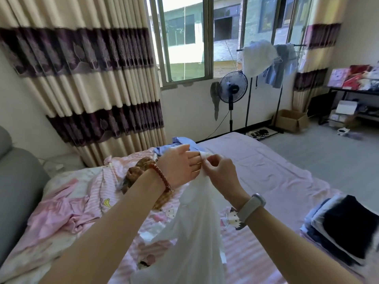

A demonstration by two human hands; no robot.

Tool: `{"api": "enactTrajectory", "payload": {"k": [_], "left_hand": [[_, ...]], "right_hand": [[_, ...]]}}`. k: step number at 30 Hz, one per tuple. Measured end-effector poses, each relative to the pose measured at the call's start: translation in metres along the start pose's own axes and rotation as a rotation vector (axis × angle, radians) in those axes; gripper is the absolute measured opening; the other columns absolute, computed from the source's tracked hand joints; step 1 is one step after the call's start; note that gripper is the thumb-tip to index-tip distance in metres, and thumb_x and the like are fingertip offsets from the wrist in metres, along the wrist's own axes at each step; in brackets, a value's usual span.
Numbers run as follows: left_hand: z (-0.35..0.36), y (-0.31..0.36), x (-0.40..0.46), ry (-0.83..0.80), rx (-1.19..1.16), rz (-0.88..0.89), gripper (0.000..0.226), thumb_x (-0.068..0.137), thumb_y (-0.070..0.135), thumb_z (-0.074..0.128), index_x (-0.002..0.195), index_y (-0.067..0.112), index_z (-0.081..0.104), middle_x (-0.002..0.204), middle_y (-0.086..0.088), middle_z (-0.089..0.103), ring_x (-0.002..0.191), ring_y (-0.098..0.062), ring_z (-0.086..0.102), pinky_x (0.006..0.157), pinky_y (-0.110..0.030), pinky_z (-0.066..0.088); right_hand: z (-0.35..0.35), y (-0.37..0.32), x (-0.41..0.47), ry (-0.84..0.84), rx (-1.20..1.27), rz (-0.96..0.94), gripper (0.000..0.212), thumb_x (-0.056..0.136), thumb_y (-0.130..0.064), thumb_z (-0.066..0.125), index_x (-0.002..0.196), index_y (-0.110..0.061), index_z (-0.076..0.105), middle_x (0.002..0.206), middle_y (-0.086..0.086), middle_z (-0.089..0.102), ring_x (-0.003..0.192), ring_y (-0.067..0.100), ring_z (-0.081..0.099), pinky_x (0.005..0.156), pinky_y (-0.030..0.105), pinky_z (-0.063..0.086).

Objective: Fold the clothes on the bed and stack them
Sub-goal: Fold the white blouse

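At the far left a striped curtain (82,78) in cream and dark purple hangs beside the window. Below it, on the near left of the bed (276,167), lies a crumpled pink quilt (67,203) with cartoon prints, and on that quilt rests a brown patterned garment (137,173), partly hidden by the left forearm. Farther back, a blue garment (180,143) lies bunched on the bed just behind the hands.

The left hand (180,167), with a red bead bracelet on its wrist, is raised over the middle of the bed; its fingers are curled round the top edge of a white garment (192,232). The right hand (220,171), with a pale band on its wrist, sits just beside and touching the left, its fingertips pinching the same top edge. The white garment hangs down from both hands toward the near edge of the scene, in front of the pink quilt.

Beyond the bed, against the far wall, stands a black fan (232,87), and right of it a clothes rack (272,58) draped with white and blue items. At the near right edge of the bed sits 1 stack of folded clothes (344,228), dark pieces on top, well apart from the hands.
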State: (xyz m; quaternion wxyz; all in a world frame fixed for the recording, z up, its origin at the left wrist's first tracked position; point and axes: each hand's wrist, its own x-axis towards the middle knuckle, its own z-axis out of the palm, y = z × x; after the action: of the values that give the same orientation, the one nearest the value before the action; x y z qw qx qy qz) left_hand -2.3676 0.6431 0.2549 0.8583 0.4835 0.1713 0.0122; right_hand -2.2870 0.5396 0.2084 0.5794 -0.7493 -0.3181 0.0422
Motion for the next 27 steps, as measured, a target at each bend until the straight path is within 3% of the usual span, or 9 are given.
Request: {"api": "enactTrajectory", "payload": {"k": [3,7,11,14,17,19,21,23,27], "left_hand": [[-0.002,-0.006,0.001,0.065,0.044,0.044,0.039,0.098,0.029,0.033,0.109,0.002,0.059,0.103,-0.009,0.066,0.096,-0.021,0.06,0.083,-0.032,0.049],[-0.009,-0.007,0.006,0.408,0.657,0.343,0.024,0.093,0.01,0.053,0.116,0.005,0.059,0.096,-0.006,0.065,0.081,-0.017,0.061,0.084,-0.037,0.053],[0.0,-0.008,0.011,0.169,0.912,0.518,0.039,0.088,0.013,0.062,0.125,0.019,0.054,0.123,0.001,0.057,0.111,-0.011,0.056,0.098,-0.03,0.045],[0.021,-0.012,0.019,0.061,0.949,0.644,0.02,0.088,0.006,0.06,0.104,0.018,0.063,0.095,0.01,0.065,0.085,0.01,0.06,0.081,-0.011,0.046],[0.034,-0.008,0.031,0.205,0.967,0.766,0.019,0.089,0.006,0.06,0.071,0.014,0.058,0.063,0.009,0.053,0.059,-0.003,0.049,0.064,-0.015,0.039],[0.041,0.006,0.036,0.299,0.95,0.807,0.02,0.09,0.008,0.058,0.072,0.012,0.052,0.062,0.007,0.047,0.059,-0.008,0.042,0.062,-0.022,0.037],[0.05,0.031,0.037,0.403,0.959,0.864,0.024,0.089,0.013,0.06,0.072,0.02,0.046,0.063,0.007,0.044,0.057,-0.005,0.039,0.056,-0.016,0.035],[0.064,0.061,0.032,0.458,1.024,0.961,0.029,0.087,0.018,0.063,0.07,0.026,0.04,0.062,0.009,0.039,0.053,-0.004,0.036,0.049,-0.01,0.033],[0.089,0.11,0.017,0.53,1.387,1.212,0.021,0.088,0.025,0.061,0.081,0.02,0.043,0.072,0.01,0.044,0.064,-0.01,0.042,0.053,-0.017,0.029]], "right_hand": [[-0.013,0.001,0.003,-0.082,0.04,0.005,0.011,0.092,-0.012,0.055,0.088,-0.004,0.062,0.074,0.005,0.058,0.073,0.019,0.053,0.07,0.034,0.045],[-0.043,-0.006,0.015,-0.188,0.118,-0.015,0.018,0.093,-0.003,0.05,0.078,-0.013,0.052,0.074,0.007,0.049,0.071,0.017,0.041,0.061,0.026,0.033],[-0.074,-0.032,0.031,-0.366,0.165,-0.107,0.024,0.096,0.0,0.042,0.078,-0.016,0.046,0.067,0.001,0.044,0.059,0.012,0.033,0.052,0.026,0.026],[-0.09,-0.053,0.044,-0.377,0.022,-0.232,0.021,0.097,0.001,0.04,0.084,-0.015,0.047,0.068,-0.001,0.045,0.055,0.003,0.036,0.051,0.017,0.031],[-0.107,-0.068,0.056,-0.303,-0.145,-0.383,0.015,0.093,0.006,0.043,0.091,-0.008,0.05,0.073,-0.007,0.045,0.059,-0.006,0.041,0.059,0.006,0.034],[-0.12,-0.075,0.064,-0.245,-0.223,-0.457,0.014,0.092,0.007,0.045,0.094,-0.003,0.054,0.076,-0.006,0.047,0.068,-0.003,0.043,0.064,0.003,0.034],[-0.136,-0.084,0.074,-0.202,-0.268,-0.506,0.012,0.093,0.002,0.048,0.097,-0.006,0.056,0.08,-0.004,0.05,0.073,0.007,0.045,0.066,0.003,0.034],[-0.15,-0.096,0.083,-0.193,-0.332,-0.558,0.01,0.093,-0.008,0.053,0.102,-0.01,0.056,0.082,-0.011,0.051,0.073,0.001,0.048,0.065,0.002,0.035],[-0.172,-0.125,0.098,-0.132,-0.477,-0.692,0.036,0.089,-0.018,0.061,0.123,-0.01,0.05,0.096,-0.002,0.05,0.083,0.001,0.05,0.072,0.001,0.031]]}}
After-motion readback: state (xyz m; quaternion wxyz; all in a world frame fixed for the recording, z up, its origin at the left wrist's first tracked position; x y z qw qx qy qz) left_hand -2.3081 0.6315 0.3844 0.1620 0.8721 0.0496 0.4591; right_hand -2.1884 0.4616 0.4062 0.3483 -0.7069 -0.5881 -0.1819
